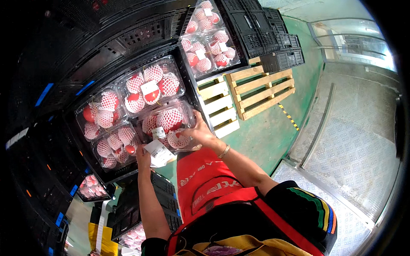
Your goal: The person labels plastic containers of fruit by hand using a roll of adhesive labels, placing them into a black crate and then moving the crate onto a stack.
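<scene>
A clear plastic clamshell pack [179, 114] of red round fruit in white foam nets sits at the near right corner of a black crate [188, 85]. My right hand [198, 129] is closed on this pack's right side, thumb over the lid and fingers partly hidden. My left hand [143, 156] is closed at the left edge of a white label sheet [159, 152], by the pack's near left corner. A small white label [158, 132] is on the pack's lid. Three similar packs share the crate, one of them a labelled pack [150, 81] just beyond.
Another crate of fruit packs [209, 42] stands at the far right, beside stacked black crates [256, 30]. Wooden pallets [260, 89] lie on the green floor. Black crate stacks [38, 123] rise on the left. Below my left arm is another black crate [128, 209].
</scene>
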{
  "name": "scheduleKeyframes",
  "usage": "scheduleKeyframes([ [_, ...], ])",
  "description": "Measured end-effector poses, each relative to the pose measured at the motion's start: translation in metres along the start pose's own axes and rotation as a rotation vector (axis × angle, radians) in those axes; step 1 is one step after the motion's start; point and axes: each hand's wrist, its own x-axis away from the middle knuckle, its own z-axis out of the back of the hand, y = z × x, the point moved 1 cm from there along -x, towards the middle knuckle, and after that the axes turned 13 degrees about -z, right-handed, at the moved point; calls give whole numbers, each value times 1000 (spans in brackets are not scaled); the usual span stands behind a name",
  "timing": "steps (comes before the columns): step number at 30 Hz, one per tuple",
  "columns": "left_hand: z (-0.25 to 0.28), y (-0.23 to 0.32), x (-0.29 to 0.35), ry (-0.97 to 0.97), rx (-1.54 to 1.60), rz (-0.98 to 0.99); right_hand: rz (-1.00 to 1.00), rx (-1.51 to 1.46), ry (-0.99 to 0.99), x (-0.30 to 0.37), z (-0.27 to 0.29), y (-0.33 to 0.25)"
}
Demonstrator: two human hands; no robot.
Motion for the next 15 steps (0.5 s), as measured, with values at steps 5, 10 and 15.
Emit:
scheduleKeyframes([
  [5,-15,-3,3,96,-131,-162,-60,68,138,25,13,-15],
  [10,-30,30,8,-110,581,48,-121,43,134,44,36,-28],
  [15,-30,64,3,-414,13,-284,-75,170,153,62,52,-52],
])
